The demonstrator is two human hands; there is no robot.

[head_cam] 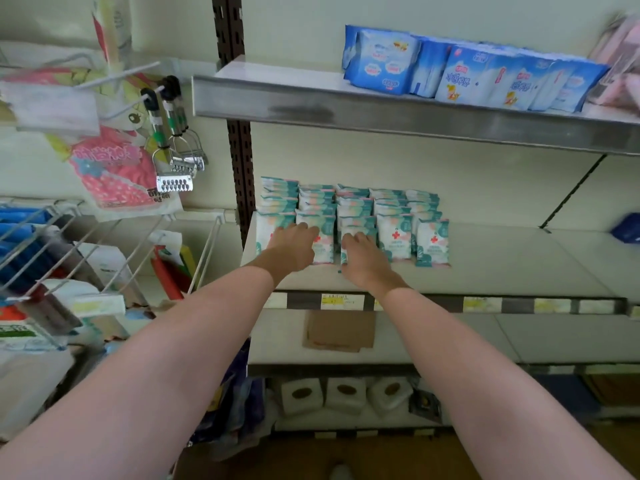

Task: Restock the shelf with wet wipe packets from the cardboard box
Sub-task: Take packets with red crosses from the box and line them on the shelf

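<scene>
On the middle shelf (485,258), wet wipe packets (394,237) stand in five rows running back toward the wall. My left hand (292,245) lies on the front packets of the two leftmost rows, fingers loosely spread. My right hand (363,258) curls around the front packet (353,233) of the third row. Under this shelf lies a flattened cardboard piece (339,329).

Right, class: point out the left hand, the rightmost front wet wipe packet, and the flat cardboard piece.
left hand (294,245), head view, back of hand.
rightmost front wet wipe packet (433,242), head view, front face.
flat cardboard piece (341,330), head view, centre.
</scene>
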